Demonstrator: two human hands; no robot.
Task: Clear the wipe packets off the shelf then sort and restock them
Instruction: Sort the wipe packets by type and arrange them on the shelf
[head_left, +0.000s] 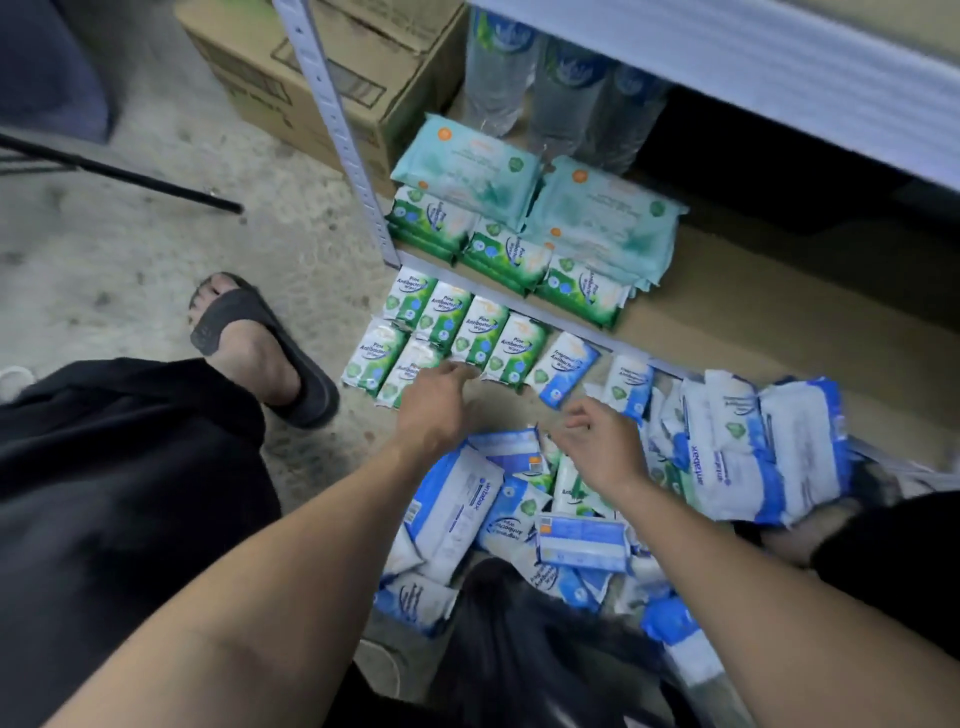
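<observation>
L hand: fingers out straight, tips resting on the green pine packets; not gripping
R hand: hovers over the blue packet pile, fingers loosely curled; blurred, can't tell if it pinches anything
Wipe packets: green ones in 2 rows on the floor just in front of the shelf board; more green packs w/ teal packs on top already on the board; blue ones heaped near the knees, bigger blue packs stacked to the right
Risk, mixing: one blue small packet sits right beside the green row; a quick sweep could pull it in w/ the greens
Risk, scatter: flat fingers pushing slick wrappers prob. skew the rows or slide them apart
Risk, slump: blue heap is loose & overlapping; tugging one from below could spill others toward the sorted rows
Risk, foot: sandalled foot is near the green rows; a shift of weight could kick or crush them
Surface: rough speckled concrete floor, dusty-looking; shelf board plain brown
Room: metal shelf post, water bottles at back of the shelf, cardboard box behind the post; dim light
</observation>
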